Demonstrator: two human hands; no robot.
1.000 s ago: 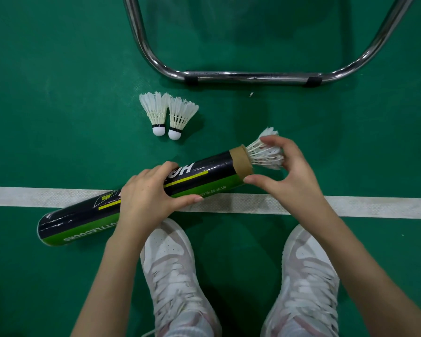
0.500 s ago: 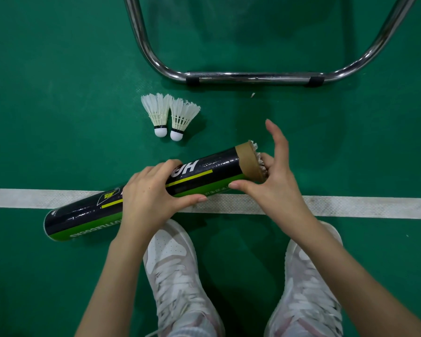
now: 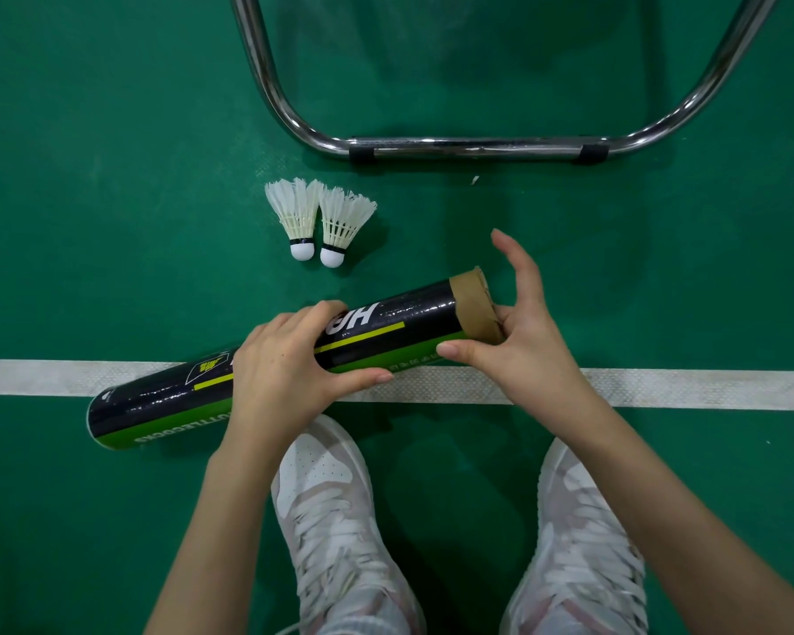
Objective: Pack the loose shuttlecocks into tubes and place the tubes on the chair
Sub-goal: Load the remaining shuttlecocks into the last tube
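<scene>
Gripping the black-and-green tube [image 3: 399, 332] mid-body, left hand [image 3: 280, 368] curled round it, right hand [image 3: 519, 341] at its cardboard mouth, thumb under, fingers reaching in, two loose shuttlecocks [image 3: 322, 222] lying just beyond the left hand, chair frame [image 3: 468, 146] farther ahead.

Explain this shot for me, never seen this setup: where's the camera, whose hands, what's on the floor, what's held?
There is no robot here. A person wears one wide-angle camera on the head, looking down at their own arms and white shoes, so this is the only view.

The left hand grips the middle of a black and green shuttlecock tube, which lies slanted across a white court line on the green floor. The right hand is at the tube's open brown cardboard end: its thumb lies along the tube's side and some fingers sit at the mouth, while the index finger points up. No shuttlecock shows at the mouth; what is inside cannot be seen.

Two loose white shuttlecocks lie side by side beyond the tube, cork tips toward the person. Behind them is a chrome tubular chair frame.
</scene>
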